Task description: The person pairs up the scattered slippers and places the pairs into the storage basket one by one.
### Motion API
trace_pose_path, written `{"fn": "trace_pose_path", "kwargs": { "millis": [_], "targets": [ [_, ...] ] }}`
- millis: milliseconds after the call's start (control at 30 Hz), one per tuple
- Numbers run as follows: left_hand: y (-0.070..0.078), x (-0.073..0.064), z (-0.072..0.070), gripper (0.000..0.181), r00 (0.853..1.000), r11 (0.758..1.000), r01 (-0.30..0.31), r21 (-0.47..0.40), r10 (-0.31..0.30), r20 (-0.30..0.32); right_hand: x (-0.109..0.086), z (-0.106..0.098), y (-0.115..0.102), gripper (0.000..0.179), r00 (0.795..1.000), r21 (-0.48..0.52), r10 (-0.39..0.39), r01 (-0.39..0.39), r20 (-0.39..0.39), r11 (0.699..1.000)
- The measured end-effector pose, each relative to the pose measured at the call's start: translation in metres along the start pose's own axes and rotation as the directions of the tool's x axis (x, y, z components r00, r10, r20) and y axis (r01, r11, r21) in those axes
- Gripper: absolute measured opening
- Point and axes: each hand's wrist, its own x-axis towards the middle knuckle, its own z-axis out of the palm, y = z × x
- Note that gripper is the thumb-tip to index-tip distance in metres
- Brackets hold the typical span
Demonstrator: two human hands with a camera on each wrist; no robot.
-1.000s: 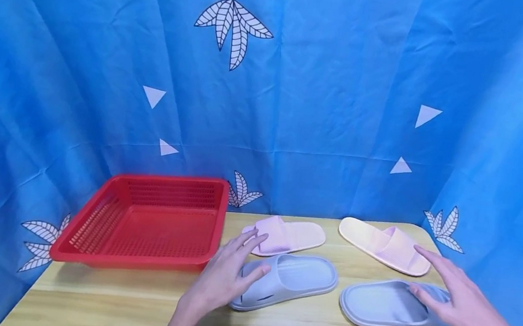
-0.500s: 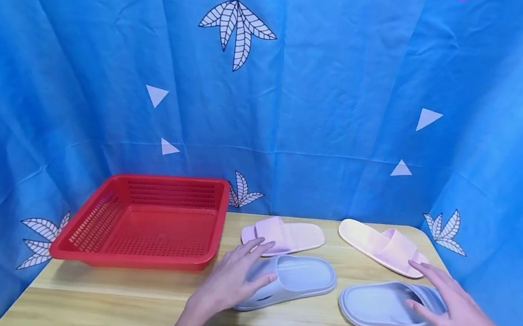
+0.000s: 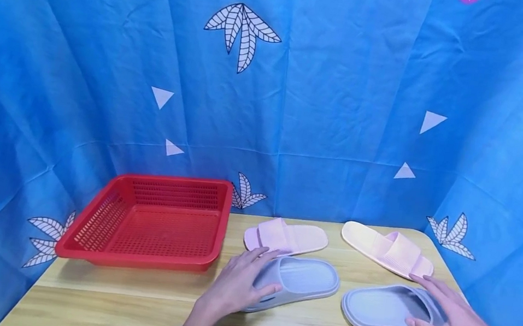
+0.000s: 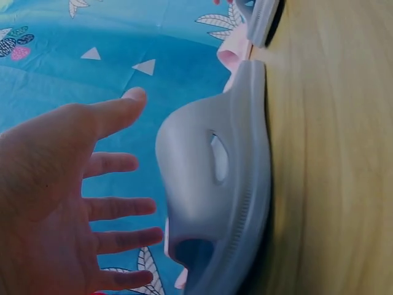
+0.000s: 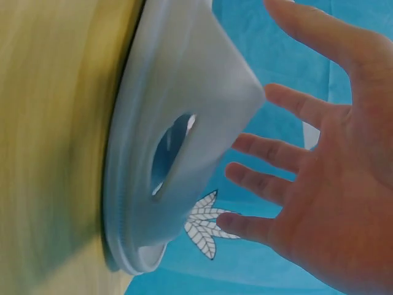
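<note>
Two grey slippers lie on the wooden table, their toe ends pointing away from each other. My left hand (image 3: 241,281) is over the toe of the left grey slipper (image 3: 306,277), fingers spread and nearly straight. Above the right grey slipper's strap is my right hand (image 3: 453,323), also with fingers apart; the right grey slipper (image 3: 378,309) is partly hidden under it. Each wrist view has a gap between the palm and the slipper, the left grey slipper (image 4: 202,160) and the right grey slipper (image 5: 184,123) both sitting flat on the wood. Neither hand holds anything.
Behind the grey pair lie a left pink slipper (image 3: 303,237) and a right pink slipper (image 3: 398,252). A red plastic basket (image 3: 139,262) with perforated walls stands at the left of the wooden table (image 3: 124,304). A blue patterned curtain (image 3: 330,95) closes off the back and sides.
Both hands have come down slightly closer to the grey slippers, the left one also shifting a little right. The head view has turned slightly. The slippers and basket stay in place.
</note>
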Motion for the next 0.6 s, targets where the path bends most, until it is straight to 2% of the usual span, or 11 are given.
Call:
{"fn": "trace_pose_path", "kwargs": {
  "millis": [167, 333, 600],
  "targets": [
    [-0.004, 0.001, 0.008, 0.074, 0.999, 1.000, 0.011, 0.020, -0.012, 0.033, -0.004, 0.005, 0.006, 0.093, 0.999, -0.029, -0.035, 0.034, -0.015, 0.999],
    [-0.003, 0.001, 0.014, 0.082, 0.997, 1.000, 0.022, 0.005, -0.022, 0.075, -0.008, 0.009, 0.010, 0.100, 0.998, -0.052, -0.065, 0.064, -0.009, 0.997],
    [-0.005, 0.003, 0.018, 0.099, 0.996, 0.999, 0.039, -0.002, -0.038, 0.083, -0.003, 0.010, 0.017, 0.111, 0.990, -0.137, -0.139, 0.138, 0.002, 0.981]
  ]
}}
